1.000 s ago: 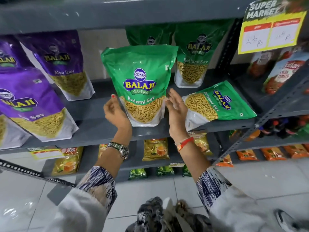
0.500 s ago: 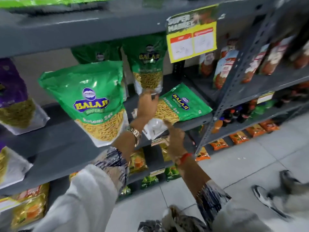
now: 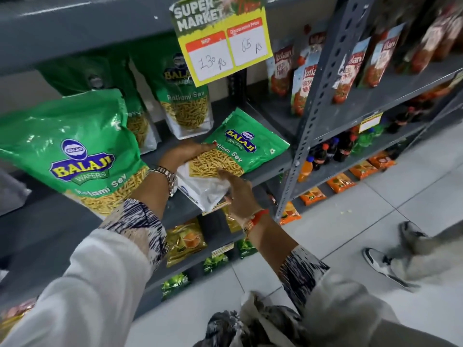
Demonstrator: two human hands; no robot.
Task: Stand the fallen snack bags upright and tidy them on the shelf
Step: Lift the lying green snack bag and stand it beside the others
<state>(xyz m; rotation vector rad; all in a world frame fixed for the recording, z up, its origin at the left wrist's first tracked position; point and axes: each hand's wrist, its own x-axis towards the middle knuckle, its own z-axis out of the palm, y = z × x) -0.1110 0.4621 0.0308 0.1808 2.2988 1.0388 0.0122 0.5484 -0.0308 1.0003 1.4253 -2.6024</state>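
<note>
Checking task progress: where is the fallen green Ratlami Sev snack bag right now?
The fallen green Ratlami Sev snack bag lies flat at the grey metal shelf's right end, beside the perforated upright post, between both hands.

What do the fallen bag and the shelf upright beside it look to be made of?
Fallen bag: thin plastic film, glossy, judging by its sheen, creases and a clear window showing the sev. Upright: probably painted steel, grey and matt, with rows of punched holes.

Green-and-yellow snack bags (image 3: 240,149), grey shelf (image 3: 270,171), yellow price sign (image 3: 223,41), black-and-white patterned sleeves (image 3: 135,221)
</note>
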